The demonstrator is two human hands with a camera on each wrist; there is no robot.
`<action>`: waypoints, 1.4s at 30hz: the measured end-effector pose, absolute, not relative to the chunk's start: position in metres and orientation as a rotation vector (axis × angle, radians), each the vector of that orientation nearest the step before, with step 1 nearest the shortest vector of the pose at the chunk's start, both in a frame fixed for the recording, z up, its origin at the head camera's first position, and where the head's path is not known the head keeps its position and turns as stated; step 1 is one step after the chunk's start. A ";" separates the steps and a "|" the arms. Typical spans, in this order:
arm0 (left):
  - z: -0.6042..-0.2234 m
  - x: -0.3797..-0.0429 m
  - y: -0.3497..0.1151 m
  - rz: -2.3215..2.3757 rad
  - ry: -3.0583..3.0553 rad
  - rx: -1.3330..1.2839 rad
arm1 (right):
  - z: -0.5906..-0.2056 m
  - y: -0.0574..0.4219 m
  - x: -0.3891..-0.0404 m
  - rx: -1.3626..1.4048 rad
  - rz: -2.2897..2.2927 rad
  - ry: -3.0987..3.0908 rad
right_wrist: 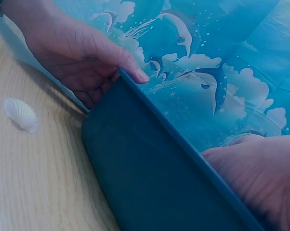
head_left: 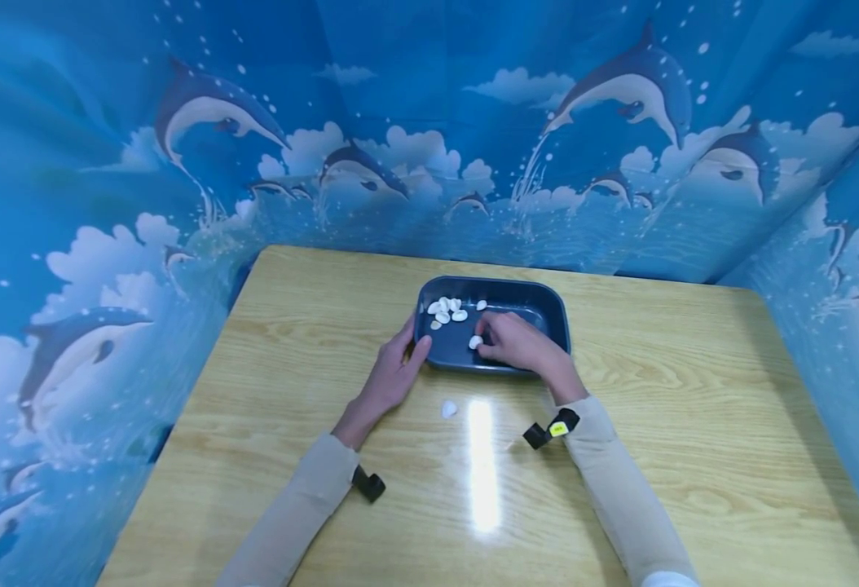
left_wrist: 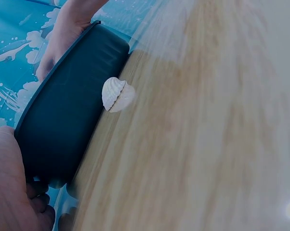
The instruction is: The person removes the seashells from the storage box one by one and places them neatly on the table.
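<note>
A dark rectangular tray (head_left: 450,350) sits on the table with several small white seashells (head_left: 442,317) grouped at its left end. One more loose shell (head_left: 482,305) lies near the middle of its far side. At the tray's left end my left hand (head_left: 393,371) grips the wall, thumb over the rim (right_wrist: 135,83) and fingers against the outside. My right hand (head_left: 519,341) reaches inside over the near side and pinches a white seashell (head_left: 475,342) close to the tray floor. In both wrist views the tray wall hides the fingertips of my right hand.
A ribbed white seashell (head_left: 449,408) lies on the wooden table (head_left: 312,326) in front of the tray. A blue dolphin-print curtain (head_left: 415,81) hangs behind the table and along its sides. Light glares off the tabletop near the shell.
</note>
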State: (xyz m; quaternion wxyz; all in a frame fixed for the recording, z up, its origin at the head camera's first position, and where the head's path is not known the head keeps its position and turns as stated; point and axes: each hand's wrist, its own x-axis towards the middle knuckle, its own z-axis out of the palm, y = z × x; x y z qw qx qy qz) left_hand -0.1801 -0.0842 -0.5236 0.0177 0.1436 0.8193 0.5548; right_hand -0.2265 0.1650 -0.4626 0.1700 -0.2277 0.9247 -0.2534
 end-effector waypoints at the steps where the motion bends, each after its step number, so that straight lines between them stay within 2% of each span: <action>1: -0.524 -0.180 -0.084 1.723 2.545 0.442 | -0.462 0.166 -0.225 -0.651 -0.731 2.631; 24: -0.526 -0.181 -0.085 1.750 2.563 0.467 | -0.434 0.179 -0.193 -0.690 -0.902 2.630; 42: -0.524 -0.180 -0.084 1.749 2.541 0.477 | -0.429 0.182 -0.161 -0.787 -1.020 2.590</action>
